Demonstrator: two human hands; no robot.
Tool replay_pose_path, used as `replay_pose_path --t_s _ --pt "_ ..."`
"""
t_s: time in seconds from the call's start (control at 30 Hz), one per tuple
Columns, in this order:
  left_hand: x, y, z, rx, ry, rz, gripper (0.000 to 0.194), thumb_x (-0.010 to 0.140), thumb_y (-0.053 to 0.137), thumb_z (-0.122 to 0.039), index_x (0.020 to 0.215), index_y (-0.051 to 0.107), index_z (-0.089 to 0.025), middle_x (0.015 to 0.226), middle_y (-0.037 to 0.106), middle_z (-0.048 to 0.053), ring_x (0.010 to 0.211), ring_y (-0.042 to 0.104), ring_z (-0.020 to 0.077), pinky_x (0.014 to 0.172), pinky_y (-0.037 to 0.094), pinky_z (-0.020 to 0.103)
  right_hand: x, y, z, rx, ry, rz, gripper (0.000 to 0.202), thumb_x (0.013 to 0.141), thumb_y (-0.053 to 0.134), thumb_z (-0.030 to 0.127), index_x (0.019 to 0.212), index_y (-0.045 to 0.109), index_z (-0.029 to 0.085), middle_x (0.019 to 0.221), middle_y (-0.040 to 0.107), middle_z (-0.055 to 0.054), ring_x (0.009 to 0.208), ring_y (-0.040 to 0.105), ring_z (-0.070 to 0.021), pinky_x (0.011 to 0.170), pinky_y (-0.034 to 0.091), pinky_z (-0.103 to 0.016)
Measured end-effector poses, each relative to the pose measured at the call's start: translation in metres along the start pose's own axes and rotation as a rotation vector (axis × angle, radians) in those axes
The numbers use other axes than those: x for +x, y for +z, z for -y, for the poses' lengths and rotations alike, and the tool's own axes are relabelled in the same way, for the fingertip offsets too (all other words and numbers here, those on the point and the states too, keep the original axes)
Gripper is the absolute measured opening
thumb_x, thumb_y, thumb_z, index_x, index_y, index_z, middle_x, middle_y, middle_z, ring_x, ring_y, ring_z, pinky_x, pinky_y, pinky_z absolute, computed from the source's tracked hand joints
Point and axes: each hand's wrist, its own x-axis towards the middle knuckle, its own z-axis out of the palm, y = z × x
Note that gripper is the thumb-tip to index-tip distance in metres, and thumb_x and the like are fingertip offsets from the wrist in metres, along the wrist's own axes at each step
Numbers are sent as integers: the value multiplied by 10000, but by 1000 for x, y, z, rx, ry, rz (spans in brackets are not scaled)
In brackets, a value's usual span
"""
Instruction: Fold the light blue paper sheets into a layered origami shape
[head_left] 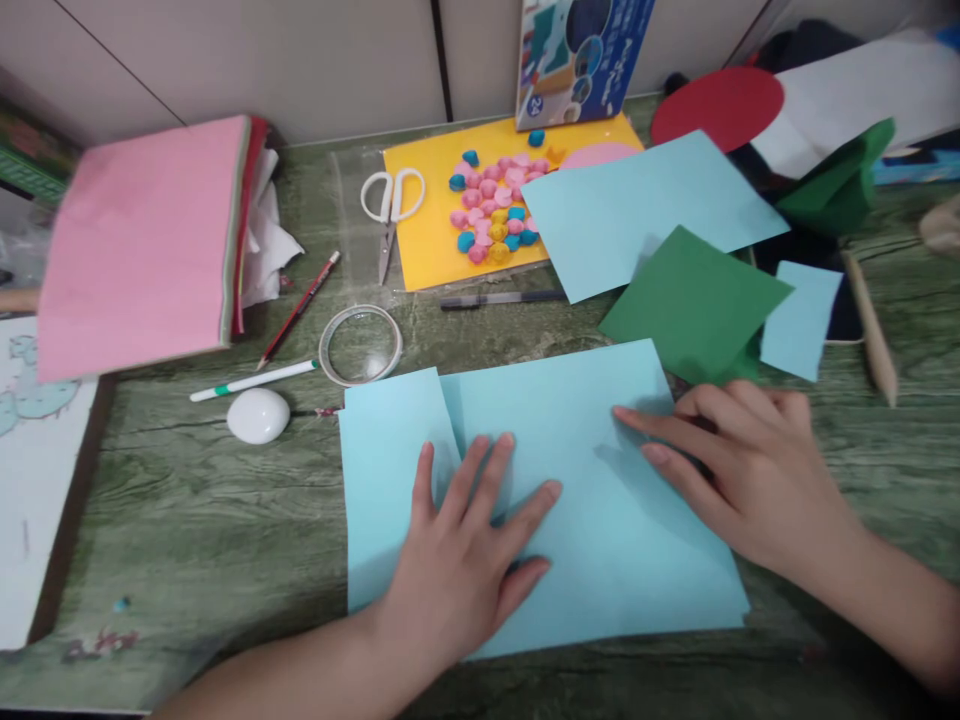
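Note:
Light blue paper sheets (570,400) lie overlapped on the table in front of me, a narrower blue piece (390,430) along the left side. My left hand (465,550) rests flat across them with its fingers spread, over the edge of the narrower piece. Above the right part of the larger sheet is my right hand (750,460), index finger and thumb stretched out and the other fingers curled. It holds nothing that I can see; whether its index fingertip presses on the paper I cannot tell.
Behind the sheets lie a green paper (690,300), another blue sheet (645,210), a pen (502,299) and a tape roll (322,345). White scissors (392,200) and small pink, blue and yellow pieces (495,200) rest on yellow paper (427,250). Left are a pencil (300,310) and a white egg-shaped object (259,416).

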Motion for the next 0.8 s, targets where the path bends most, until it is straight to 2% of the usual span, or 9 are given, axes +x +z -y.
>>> replay_pose_path --t_s 0.17,0.27,0.37,0.43,0.47,0.57,0.67,0.8 --pt "1 1 0 -3 4 -7 556 884 479 -584 1405 399 -407 1519 345 120 1373 342 335 1106 64 640 0 -1 2 -148 -23 -19 378 926 483 434 1178 648 206 795 566 -73 759 449 -246 674 226 -392" --pt "1 1 0 -18 -1 -12 557 884 486 -575 1407 398 -405 1519 340 130 1372 347 335 1104 74 642 -2 -4 11 -245 -35 -74 433 900 532 449 1220 617 170 781 581 -80 748 426 -243 663 222 -391" --pt "0 1 0 -29 0 -19 557 890 482 -566 1413 394 -397 1517 341 139 1373 347 335 1101 88 642 -5 -5 26 -35 -204 -69 416 920 500 431 1226 606 170 771 569 -69 743 413 -227 683 256 -384" --pt "1 1 0 -31 4 -23 561 891 478 -569 1417 389 -395 1517 340 143 1374 343 339 1098 92 645 -6 -4 35 216 -366 56 384 938 467 428 1202 619 194 754 545 -42 740 412 -209 719 287 -373" --pt "1 1 0 -31 3 -23 562 891 477 -572 1418 388 -396 1517 340 144 1374 343 341 1096 91 647 -6 -3 37 292 -399 95 371 943 461 424 1190 627 203 754 538 -35 741 410 -204 731 291 -370" --pt "1 1 0 -33 -2 -16 561 891 472 -581 1416 388 -403 1514 343 146 1367 352 341 1094 85 648 -7 0 36 326 -324 108 339 946 462 409 1169 644 230 781 538 -41 757 407 -210 738 279 -379" --pt "1 1 0 -40 -1 -13 560 887 480 -579 1413 392 -405 1512 346 145 1364 356 344 1095 85 645 -7 -1 27 264 -212 63 316 947 463 395 1137 666 244 807 546 -57 778 425 -222 728 268 -386" --pt "1 1 1 -40 3 -13 566 876 496 -582 1404 410 -398 1507 350 153 1360 355 354 1091 84 650 -1 -4 16 153 -136 26 299 943 476 389 1096 689 245 819 560 -68 787 451 -234 716 254 -388"
